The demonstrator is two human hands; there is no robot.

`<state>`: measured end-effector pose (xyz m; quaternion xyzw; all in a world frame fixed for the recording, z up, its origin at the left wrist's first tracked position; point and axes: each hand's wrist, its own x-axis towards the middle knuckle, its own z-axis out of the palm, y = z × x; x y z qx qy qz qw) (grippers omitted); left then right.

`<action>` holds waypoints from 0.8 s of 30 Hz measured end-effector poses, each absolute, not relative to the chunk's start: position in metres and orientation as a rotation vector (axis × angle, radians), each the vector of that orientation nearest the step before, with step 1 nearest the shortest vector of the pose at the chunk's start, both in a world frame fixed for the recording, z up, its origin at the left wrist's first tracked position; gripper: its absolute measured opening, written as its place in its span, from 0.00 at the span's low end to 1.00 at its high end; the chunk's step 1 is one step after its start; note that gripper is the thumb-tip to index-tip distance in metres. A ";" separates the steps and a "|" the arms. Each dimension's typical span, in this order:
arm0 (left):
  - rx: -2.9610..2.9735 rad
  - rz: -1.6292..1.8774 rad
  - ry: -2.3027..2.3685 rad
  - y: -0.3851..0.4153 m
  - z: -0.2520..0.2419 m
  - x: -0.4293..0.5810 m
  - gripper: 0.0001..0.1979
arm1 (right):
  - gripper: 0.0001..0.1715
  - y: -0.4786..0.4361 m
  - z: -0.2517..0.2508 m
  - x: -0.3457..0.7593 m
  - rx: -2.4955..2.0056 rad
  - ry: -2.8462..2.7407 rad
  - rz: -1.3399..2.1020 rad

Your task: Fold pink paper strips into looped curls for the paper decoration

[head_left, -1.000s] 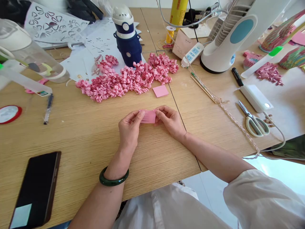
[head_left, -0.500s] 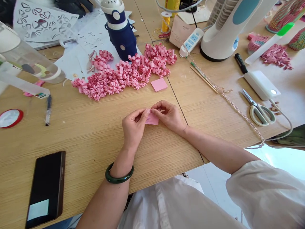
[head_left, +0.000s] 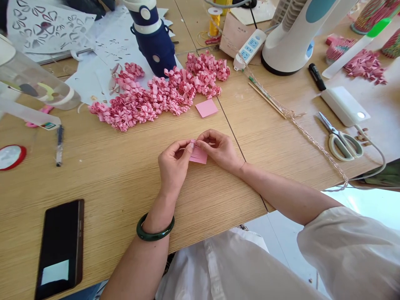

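Note:
Between my two hands is a small piece of pink paper (head_left: 199,156) cut into strips along part of it. My left hand (head_left: 175,162) pinches its left upper part with thumb and fingertips. From the other side, my right hand (head_left: 220,150) pinches the top edge, its thumb almost touching the left thumb. Fingers hide the paper's upper part. Just beyond the hands a flat pink paper square (head_left: 206,108) lies on the table. Behind it spreads a long heap of curled pink paper flowers (head_left: 156,98).
A dark blue bottle (head_left: 153,48) stands behind the heap. To the right are scissors (head_left: 340,139), a white box (head_left: 345,106), a twisted cord (head_left: 318,146), wooden sticks (head_left: 267,100) and a fan (head_left: 286,46). A phone (head_left: 61,246) and a pen (head_left: 59,146) lie left.
The view has shifted slightly. Both hands keep their pinch on the pink paper, and the gaps between its strips show a little more now.

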<state>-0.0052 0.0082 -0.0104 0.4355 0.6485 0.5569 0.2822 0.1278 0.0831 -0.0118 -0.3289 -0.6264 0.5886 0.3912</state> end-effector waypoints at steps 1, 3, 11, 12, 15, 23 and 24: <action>1.169 1.501 1.731 0.008 -0.010 -0.005 0.12 | 0.14 0.083 -0.012 0.128 -0.832 -1.586 1.487; 1.221 1.558 1.723 0.007 -0.006 -0.005 0.12 | 0.14 0.084 -0.014 0.128 -0.831 -1.588 1.471; 1.661 1.575 1.979 0.001 0.004 -0.004 0.05 | 0.13 0.083 -0.012 0.130 -0.824 -1.587 1.460; 1.644 1.561 1.976 0.002 0.003 -0.003 0.05 | 0.14 0.083 -0.012 0.130 -0.819 -1.583 1.468; 1.542 1.584 1.921 0.004 -0.003 -0.003 0.06 | 0.16 0.083 -0.011 0.131 -0.806 -1.570 1.496; 1.503 1.641 1.822 0.006 -0.008 -0.003 0.06 | 0.10 0.084 -0.010 0.131 -0.834 -1.632 1.453; 1.497 1.649 1.815 0.006 -0.008 -0.004 0.06 | 0.10 0.084 -0.010 0.130 -0.839 -1.642 1.451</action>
